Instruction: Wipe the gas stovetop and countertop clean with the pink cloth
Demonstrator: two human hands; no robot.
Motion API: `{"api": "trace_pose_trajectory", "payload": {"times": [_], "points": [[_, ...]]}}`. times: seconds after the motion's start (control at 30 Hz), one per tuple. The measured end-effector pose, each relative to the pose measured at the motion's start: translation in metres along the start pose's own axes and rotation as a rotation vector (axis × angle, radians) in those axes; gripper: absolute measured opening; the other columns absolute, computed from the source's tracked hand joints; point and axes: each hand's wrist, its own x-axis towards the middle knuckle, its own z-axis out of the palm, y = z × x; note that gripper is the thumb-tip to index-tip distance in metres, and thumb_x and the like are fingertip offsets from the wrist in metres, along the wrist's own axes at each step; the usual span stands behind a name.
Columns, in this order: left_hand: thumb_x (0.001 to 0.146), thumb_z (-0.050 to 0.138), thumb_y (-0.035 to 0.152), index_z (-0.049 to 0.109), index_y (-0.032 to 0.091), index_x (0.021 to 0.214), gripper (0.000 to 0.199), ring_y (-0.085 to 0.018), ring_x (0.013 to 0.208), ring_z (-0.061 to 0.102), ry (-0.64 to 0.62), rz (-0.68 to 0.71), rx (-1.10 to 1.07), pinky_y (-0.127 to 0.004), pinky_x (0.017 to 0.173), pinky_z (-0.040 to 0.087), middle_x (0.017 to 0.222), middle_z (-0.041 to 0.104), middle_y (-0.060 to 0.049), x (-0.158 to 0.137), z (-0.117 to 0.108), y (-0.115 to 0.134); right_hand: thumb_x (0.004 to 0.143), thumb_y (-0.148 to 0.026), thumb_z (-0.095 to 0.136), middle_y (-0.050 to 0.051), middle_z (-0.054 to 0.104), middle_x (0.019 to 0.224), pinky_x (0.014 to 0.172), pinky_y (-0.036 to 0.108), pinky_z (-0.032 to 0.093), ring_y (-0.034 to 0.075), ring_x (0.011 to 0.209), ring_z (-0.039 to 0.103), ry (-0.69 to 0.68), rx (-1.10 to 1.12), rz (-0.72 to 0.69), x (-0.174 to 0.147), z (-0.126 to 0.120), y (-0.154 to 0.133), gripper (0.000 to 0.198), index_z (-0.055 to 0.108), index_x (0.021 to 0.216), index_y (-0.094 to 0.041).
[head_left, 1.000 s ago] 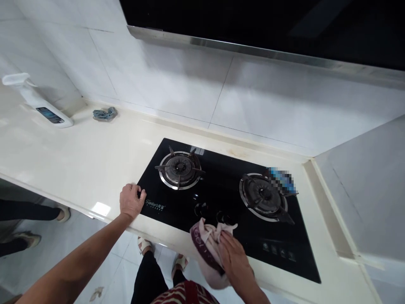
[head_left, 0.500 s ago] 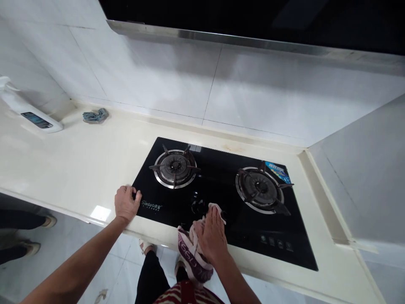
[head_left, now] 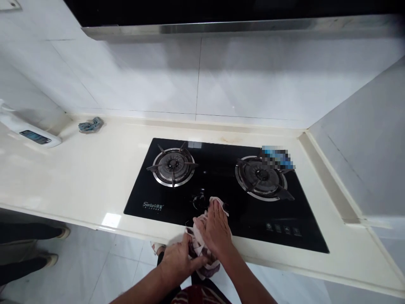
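A pale cleaning cloth [head_left: 198,240] with dark purplish print is bunched at the front edge of the black glass gas stove [head_left: 218,164]. My right hand [head_left: 217,228] presses part of it onto the glass beside the control knob [head_left: 199,202], with fingers together and pointing forward. Lower down, my left hand [head_left: 177,259] grips the loose end of the cloth, which hangs over the counter's edge. Two burners with metal pan supports are on the stove: a left burner [head_left: 173,164] and a right burner [head_left: 261,175].
A white bottle [head_left: 31,131] with a dark label lies at the far left of the cream counter [head_left: 95,177]. Near it is a crumpled blue-grey rag [head_left: 90,125]. A dark range hood [head_left: 221,27] overhangs the back. Another person's legs [head_left: 31,232] show at lower left.
My left hand has left the stove's front left corner and moved right to grasp the cloth's hanging end. My right hand stays on the cloth near the knob. The view has shifted slightly.
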Motion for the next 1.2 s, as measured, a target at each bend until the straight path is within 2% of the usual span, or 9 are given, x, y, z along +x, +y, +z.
{"api": "trace_pose_trajectory", "payload": {"times": [0.2,0.37,0.43,0.53,0.67,0.77,0.93,1.03,1.2], "points": [[0.078,0.064,0.025,0.049,0.015,0.136,0.062,-0.029,0.097,0.07,-0.026,-0.039,0.002,-0.036,0.085,0.047,0.104,0.074,-0.012,0.027,0.005,0.024,0.098,-0.059,0.036,0.028,0.038,0.156,0.123,0.048,0.025,0.034,0.149,0.032,0.024,-0.037,-0.08,-0.015,-0.001,-0.001,0.081,0.037,0.15,0.003],[0.079,0.055,0.019,0.058,0.023,0.094,0.016,-0.017,0.074,0.063,0.161,-0.007,-0.318,-0.026,0.069,0.044,0.079,0.067,0.001,0.022,-0.009,-0.025,0.098,-0.056,0.04,0.025,0.043,0.154,0.121,0.048,0.03,0.033,0.147,0.036,0.025,0.016,-0.21,-0.037,0.014,-0.021,0.076,0.04,0.149,0.0],[0.078,0.055,0.027,0.052,0.024,0.086,0.009,-0.014,0.063,0.056,0.303,-0.038,-0.461,-0.025,0.062,0.043,0.068,0.059,0.005,0.016,-0.029,-0.056,0.097,-0.057,0.04,0.023,0.041,0.156,0.121,0.05,0.03,0.033,0.148,0.034,-0.017,0.068,-0.252,-0.036,0.021,-0.038,0.077,0.04,0.151,-0.002],[0.075,0.061,0.041,0.047,0.025,0.085,0.023,-0.012,0.052,0.048,0.526,-0.108,-0.664,-0.023,0.053,0.039,0.061,0.049,0.009,0.011,-0.075,-0.09,0.096,-0.062,0.039,0.023,0.031,0.161,0.123,0.052,0.026,0.034,0.152,0.026,-0.096,0.138,-0.186,-0.019,0.024,-0.068,0.084,0.035,0.154,-0.001],[0.073,0.067,0.05,0.047,0.025,0.095,0.039,-0.011,0.047,0.044,0.774,-0.161,-0.774,-0.022,0.047,0.036,0.063,0.048,0.01,0.018,-0.14,-0.101,0.096,-0.064,0.036,0.025,0.02,0.164,0.124,0.052,0.02,0.035,0.154,0.017,-0.207,0.197,0.02,0.024,0.018,-0.095,0.09,0.028,0.155,0.004],[0.08,0.062,0.05,0.047,0.026,0.104,0.037,-0.013,0.054,0.051,0.851,-0.032,-0.71,-0.024,0.052,0.044,0.07,0.053,0.008,0.029,-0.163,-0.102,0.097,-0.061,0.037,0.028,0.017,0.164,0.123,0.052,0.019,0.037,0.154,0.016,-0.246,0.195,0.161,0.059,0.011,-0.106,0.09,0.024,0.156,0.006],[0.091,0.047,0.036,0.062,0.024,0.113,0.029,-0.025,0.1,0.064,0.716,0.292,-0.219,-0.042,0.09,0.051,0.106,0.068,-0.007,0.049,-0.138,-0.122,0.1,-0.053,0.038,0.032,0.018,0.163,0.119,0.062,0.013,0.045,0.152,0.017,-0.232,0.072,0.26,0.108,-0.017,-0.111,0.075,0.034,0.154,-0.001],[0.091,0.055,0.038,0.069,0.028,0.12,0.034,-0.032,0.117,0.056,0.697,0.359,0.092,-0.05,0.095,0.046,0.125,0.062,-0.012,0.054,-0.111,-0.136,0.102,-0.036,0.033,0.033,0.041,0.151,0.115,0.056,0.025,0.041,0.142,0.039,-0.356,0.009,0.141,0.122,-0.044,-0.099,0.056,0.048,0.143,0.0],[0.079,0.074,0.034,0.071,0.032,0.12,0.041,-0.034,0.117,0.051,0.7,0.412,0.271,-0.047,0.09,0.047,0.124,0.056,-0.012,0.055,-0.097,-0.138,0.096,-0.026,0.048,0.011,0.07,0.121,0.096,0.035,0.043,0.025,0.116,0.063,-0.554,-0.017,-0.044,0.134,-0.079,-0.063,0.03,0.069,0.117,-0.021]]}}
